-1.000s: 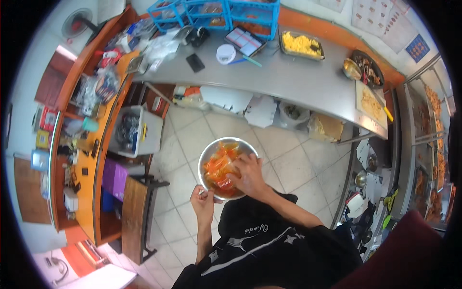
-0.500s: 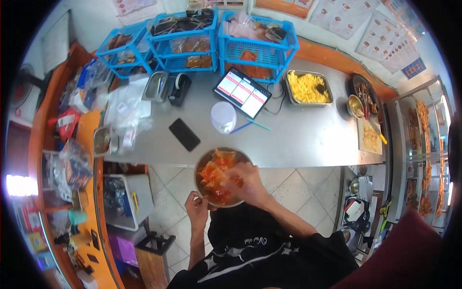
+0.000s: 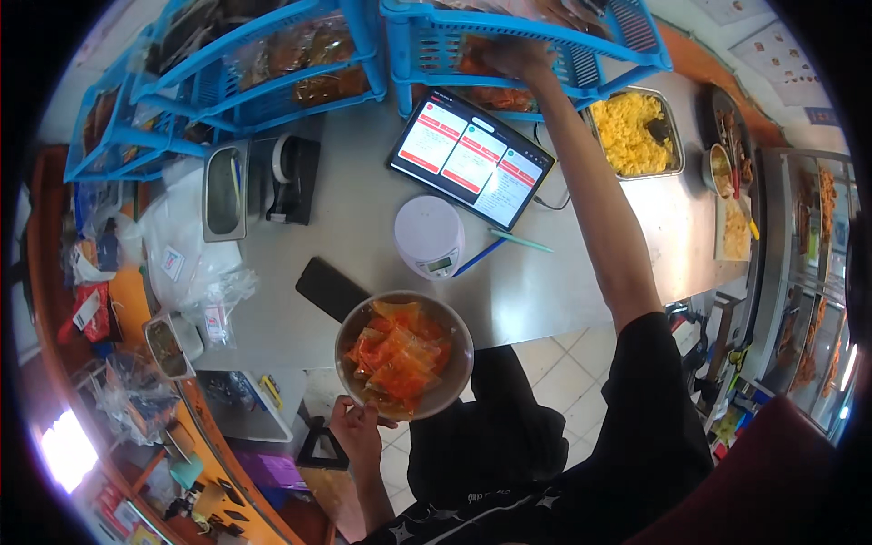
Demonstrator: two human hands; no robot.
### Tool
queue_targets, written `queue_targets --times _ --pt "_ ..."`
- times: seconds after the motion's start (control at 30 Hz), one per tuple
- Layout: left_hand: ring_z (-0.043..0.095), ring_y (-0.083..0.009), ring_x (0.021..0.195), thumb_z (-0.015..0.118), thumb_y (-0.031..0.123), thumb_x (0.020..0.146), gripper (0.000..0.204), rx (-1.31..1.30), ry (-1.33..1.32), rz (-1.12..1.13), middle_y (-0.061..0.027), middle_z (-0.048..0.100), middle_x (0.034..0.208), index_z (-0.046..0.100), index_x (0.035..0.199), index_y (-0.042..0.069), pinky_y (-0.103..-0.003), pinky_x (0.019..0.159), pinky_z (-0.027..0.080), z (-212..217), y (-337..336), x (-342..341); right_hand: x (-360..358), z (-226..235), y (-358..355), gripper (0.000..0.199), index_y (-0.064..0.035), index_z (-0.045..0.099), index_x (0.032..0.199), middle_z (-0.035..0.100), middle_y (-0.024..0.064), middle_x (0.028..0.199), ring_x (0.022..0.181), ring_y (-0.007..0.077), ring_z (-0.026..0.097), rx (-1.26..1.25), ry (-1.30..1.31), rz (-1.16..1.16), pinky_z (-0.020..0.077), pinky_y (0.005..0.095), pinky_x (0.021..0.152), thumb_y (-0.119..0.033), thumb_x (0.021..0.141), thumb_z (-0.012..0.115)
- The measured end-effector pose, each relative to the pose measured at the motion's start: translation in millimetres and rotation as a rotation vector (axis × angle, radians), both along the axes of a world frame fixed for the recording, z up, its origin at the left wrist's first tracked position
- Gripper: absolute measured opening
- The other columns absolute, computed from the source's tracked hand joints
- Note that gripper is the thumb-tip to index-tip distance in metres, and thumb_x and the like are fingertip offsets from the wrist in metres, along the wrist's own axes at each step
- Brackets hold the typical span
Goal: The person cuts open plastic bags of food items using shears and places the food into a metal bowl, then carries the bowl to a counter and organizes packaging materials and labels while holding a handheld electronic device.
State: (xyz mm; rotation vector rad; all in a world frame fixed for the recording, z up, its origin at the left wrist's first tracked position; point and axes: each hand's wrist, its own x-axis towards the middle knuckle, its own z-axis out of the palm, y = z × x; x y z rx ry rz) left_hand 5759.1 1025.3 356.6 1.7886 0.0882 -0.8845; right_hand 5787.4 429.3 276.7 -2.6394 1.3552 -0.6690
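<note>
A round metal bowl (image 3: pixel 461 381) of flat, translucent sheets coated in red-orange sauce overlaps the table's front edge, low in the middle. My left hand (image 3: pixel 359 434) is closed on its near-left rim. My right arm stretches far across the table, and my right hand (image 3: pixel 522 60) reaches into a middle tier of the blue plastic rack (image 3: pixel 590 56). Packets of red food (image 3: pixel 476 56) lie beside that hand. The rack and the dark interior partly hide its fingers, so I cannot tell whether they grip anything.
A tablet (image 3: pixel 472 159), a white kitchen scale (image 3: pixel 429 234) and a black phone (image 3: pixel 329 289) lie on the metal table. A tray of yellow shreds (image 3: pixel 631 136) stands right of my arm. More blue racks (image 3: pixel 263 73) and a tape dispenser (image 3: pixel 291 177) are at left.
My right hand has left the bowl and gone up and away into the blue rack. The view has shifted closer to the table. My left hand still holds the bowl's rim.
</note>
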Motion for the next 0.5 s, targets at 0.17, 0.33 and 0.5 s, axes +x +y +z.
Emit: queue_targets --times 0.17,0.33,0.5 --pt "0.06 -0.0199 0.045 0.054 -0.005 0.085 0.019 0.015 0.01 -0.041 -0.0123 0.059 0.063 0.039 0.094 0.001 -0.029 0.041 0.051 -5 -13 -2 -22 -7 -30 0.064 -0.0026 0.055 0.116 0.055 0.0222 0.112 0.107 0.0405 0.047 -0.114 0.029 0.01 0.0381 0.0539 0.085 -0.051 0.076 0.066" --pt "0.062 -0.0198 0.051 0.055 -0.005 0.085 0.018 0.064 0.069 -0.078 -0.0132 0.061 0.069 0.04 0.094 0.0 -0.03 0.043 0.052 -10 -33 0 -76 18 -34 0.061 -0.0039 0.054 0.119 0.057 0.0213 0.107 0.097 0.0363 0.052 -0.329 0.224 -0.282 0.0391 0.0525 0.08 -0.046 0.077 0.069" --pt "0.065 -0.0197 0.067 0.054 -0.003 0.089 0.013 -0.077 0.074 -0.063 -0.018 0.063 0.087 0.042 0.095 -0.003 -0.028 0.049 0.056 -2 -56 5 -65 85 150 0.041 -0.0019 0.054 0.107 0.055 0.0188 0.106 0.104 0.036 0.047 -0.187 -0.216 0.236 0.0387 0.0525 0.077 -0.028 0.08 0.07"
